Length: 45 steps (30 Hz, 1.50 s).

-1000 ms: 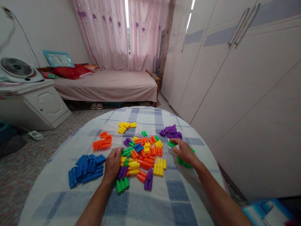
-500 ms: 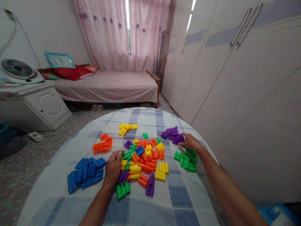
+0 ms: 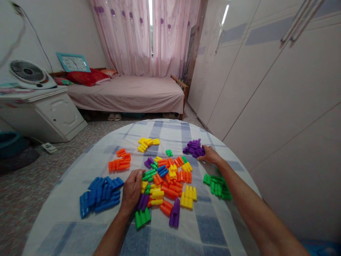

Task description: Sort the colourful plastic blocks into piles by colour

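Note:
My left hand [image 3: 132,189] rests on the table at the left side of a mixed pile of plastic building blocks [image 3: 169,190]. Its fingers are bent and close together, the tips hidden beside a green block [image 3: 149,174]; what they hold, if anything, cannot be seen. Farther out on the right, my right hand [image 3: 211,155] touches the near right edge of a heap of purple blocks [image 3: 194,147], thumb and fingers apart against it. Below that forearm lies a group of green blocks [image 3: 218,188], partly covered by the arm.
Sorted groups of blue blocks [image 3: 99,195], orange blocks [image 3: 119,161] and yellow blocks [image 3: 147,143] lie left and far on the round table with its checked cloth [image 3: 170,245]. A lone green block [image 3: 169,153] sits behind the pile. A wardrobe [image 3: 279,117] stands close on the right.
My right hand has shifted slightly left against the purple heap, which has moved a little left on the table with it. The left hand stays beside the pile. The camera view has turned slightly.

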Tool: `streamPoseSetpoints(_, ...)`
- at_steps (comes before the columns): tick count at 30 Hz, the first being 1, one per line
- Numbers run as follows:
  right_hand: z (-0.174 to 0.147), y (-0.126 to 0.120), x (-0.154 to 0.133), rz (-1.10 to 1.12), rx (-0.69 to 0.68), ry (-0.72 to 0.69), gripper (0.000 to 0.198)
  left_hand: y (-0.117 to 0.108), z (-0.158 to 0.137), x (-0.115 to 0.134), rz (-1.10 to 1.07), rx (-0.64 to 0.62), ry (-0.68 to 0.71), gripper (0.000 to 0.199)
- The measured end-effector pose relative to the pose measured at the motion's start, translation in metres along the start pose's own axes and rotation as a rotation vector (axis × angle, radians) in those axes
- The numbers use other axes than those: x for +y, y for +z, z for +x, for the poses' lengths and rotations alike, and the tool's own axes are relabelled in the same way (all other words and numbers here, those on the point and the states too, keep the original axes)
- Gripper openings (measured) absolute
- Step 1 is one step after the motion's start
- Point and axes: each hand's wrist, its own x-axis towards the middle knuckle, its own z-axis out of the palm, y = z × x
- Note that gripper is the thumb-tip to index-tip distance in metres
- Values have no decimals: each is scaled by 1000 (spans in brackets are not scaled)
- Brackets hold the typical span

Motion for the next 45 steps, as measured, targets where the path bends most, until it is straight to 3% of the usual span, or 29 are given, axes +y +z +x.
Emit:
streamPoseSetpoints(5,12,5,-26,24,35,-12,83,-1,-1,0,4,0,1,40)
streamPoseSetpoints(9,1,1,-44,10,66,-22,76,0,-1,-1,19,9,13,40)
streamPoseSetpoints(12,-16,-5,-60,-73,228,-1,62,0,-1,-2,25,11,14,40)
streamPoseSetpoints(15,-30,-7,-85,-89,331,-131,42,0,-1,-2,20,7,19,40)
streamPoseSetpoints(19,-39,4,-128,-100,190,-318,38,-1,-1,0,10,1,5,40)
streamPoseSetpoints(23,-36,21,-159,-106,174,-287,36,-1,-2,1,-8,-1,-17,40)
streamPoseSetpoints(28,-27,33,-169,-68,170,-252,28,0,0,0,-15,-11,-15,40)
streamPoseSetpoints(34,-37,13,-142,-12,219,-241,36,-1,0,-1,-7,-12,3,41)
streamPoseSetpoints(38,-57,-2,-87,-22,243,-172,39,-1,0,-1,9,-2,22,41)
streamPoseSetpoints(42,-75,-4,-29,-105,145,-108,41,1,1,-2,15,6,29,40)
streamPoseSetpoints(45,-84,-3,-6,-151,94,-86,40,2,1,-2,16,8,40,41)
